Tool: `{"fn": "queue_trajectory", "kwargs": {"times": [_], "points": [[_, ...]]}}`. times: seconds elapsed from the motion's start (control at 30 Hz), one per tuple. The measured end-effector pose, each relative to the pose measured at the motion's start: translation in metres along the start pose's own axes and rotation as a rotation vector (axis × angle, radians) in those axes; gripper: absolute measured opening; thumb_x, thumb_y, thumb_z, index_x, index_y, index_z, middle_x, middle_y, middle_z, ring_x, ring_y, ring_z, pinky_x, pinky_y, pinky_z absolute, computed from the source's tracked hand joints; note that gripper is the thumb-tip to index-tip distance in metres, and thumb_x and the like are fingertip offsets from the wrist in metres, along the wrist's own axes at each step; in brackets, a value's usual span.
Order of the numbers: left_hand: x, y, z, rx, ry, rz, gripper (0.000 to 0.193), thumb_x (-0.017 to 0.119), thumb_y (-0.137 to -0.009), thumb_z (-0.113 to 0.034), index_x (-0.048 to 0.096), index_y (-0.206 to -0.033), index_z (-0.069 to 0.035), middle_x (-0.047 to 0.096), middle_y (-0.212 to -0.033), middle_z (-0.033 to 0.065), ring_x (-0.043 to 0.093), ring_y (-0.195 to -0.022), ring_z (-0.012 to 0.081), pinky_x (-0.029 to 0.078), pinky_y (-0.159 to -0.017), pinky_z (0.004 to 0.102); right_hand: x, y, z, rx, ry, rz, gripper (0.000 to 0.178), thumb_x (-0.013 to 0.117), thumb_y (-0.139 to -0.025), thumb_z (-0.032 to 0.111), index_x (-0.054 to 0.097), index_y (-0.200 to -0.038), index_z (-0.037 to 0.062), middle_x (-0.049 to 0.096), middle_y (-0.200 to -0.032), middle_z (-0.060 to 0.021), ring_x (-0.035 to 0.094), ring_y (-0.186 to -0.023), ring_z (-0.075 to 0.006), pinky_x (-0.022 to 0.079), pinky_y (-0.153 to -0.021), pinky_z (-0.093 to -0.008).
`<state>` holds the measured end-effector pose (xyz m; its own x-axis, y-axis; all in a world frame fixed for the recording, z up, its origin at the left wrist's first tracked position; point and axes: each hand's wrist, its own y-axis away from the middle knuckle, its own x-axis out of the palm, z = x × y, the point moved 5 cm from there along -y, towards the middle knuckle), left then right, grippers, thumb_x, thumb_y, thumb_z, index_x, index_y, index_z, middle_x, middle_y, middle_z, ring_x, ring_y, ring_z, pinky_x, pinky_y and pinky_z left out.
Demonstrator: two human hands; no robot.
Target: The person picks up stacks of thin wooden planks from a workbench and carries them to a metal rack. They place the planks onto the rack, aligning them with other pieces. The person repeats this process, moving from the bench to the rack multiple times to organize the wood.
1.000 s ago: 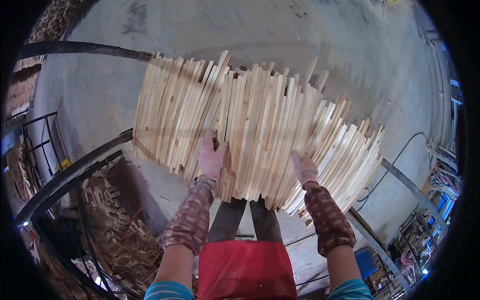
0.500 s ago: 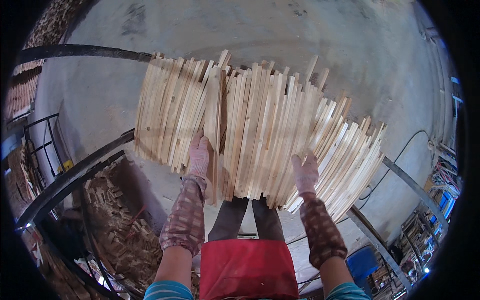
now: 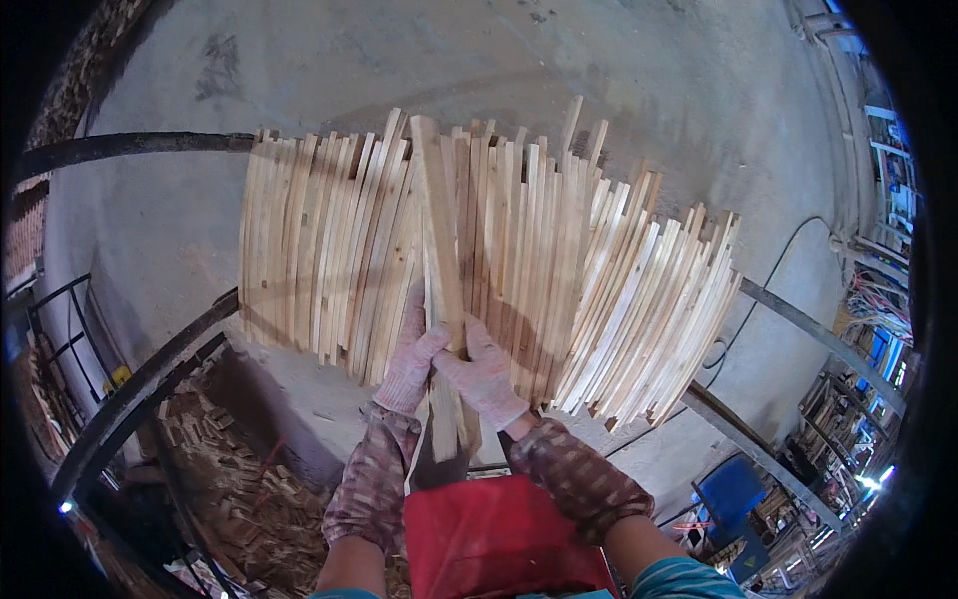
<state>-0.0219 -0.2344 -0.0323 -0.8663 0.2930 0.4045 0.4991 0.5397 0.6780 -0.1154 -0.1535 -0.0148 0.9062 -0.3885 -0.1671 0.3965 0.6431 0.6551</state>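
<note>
A long pale wooden strip [image 3: 437, 220] stands out above the others, its far end raised toward the camera and its near end pointing at my red apron. On its left side, my left hand [image 3: 407, 367] in a pinkish knit glove is closed around it. My right hand [image 3: 485, 375], gloved alike, grips the same strip from the right, and the thumbs nearly meet. Whether a second thin piece lies under it in my grip is hard to tell. Beneath and to both sides spreads a row of wooden strips [image 3: 319, 250], side by side with uneven ends.
Dark metal bars [image 3: 150, 379] run out to the left of the row, and more metal bars [image 3: 788, 309] to the right. Wood offcuts [image 3: 235, 469] are heaped at lower left. Something blue [image 3: 731, 494] stands at lower right, near a black cable [image 3: 763, 285] on the concrete floor [image 3: 329, 50].
My right hand has moved left from the right part of the row to join my left hand. Both now hold the strip, which has been lifted and tilted. The view has shifted slightly.
</note>
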Motion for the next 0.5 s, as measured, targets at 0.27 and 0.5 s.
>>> {"fn": "queue_trajectory", "kwargs": {"times": [0.27,0.5], "points": [[-0.015,-0.014,-0.017,0.024,0.007,-0.069,0.079,0.064,-0.086,-0.004,0.026,-0.155,-0.011,0.059,-0.118,0.0112,0.065,-0.092,0.0214,0.056,-0.077,0.0366,-0.112,0.012,-0.061,0.043,-0.148,-0.372,0.054,0.077,-0.083,0.016,0.051,-0.128,0.0022,0.063,-0.106,-0.0073,0.062,-0.09,-0.017,0.054,-0.076,-0.0306],[-0.131,-0.057,0.034,0.246,-0.684,-0.338,0.069,0.061,-0.092,-0.007,0.03,-0.154,-0.001,0.054,-0.137,0.0182,0.055,-0.122,0.0277,0.046,-0.1,0.0332,-0.206,-0.02,-0.142,0.115,0.527,-0.658,0.055,0.079,-0.083,0.036,0.051,-0.122,0.0095,0.07,-0.091,-0.0162,0.068,-0.082,-0.0388,0.054,-0.073,-0.0467]]}}
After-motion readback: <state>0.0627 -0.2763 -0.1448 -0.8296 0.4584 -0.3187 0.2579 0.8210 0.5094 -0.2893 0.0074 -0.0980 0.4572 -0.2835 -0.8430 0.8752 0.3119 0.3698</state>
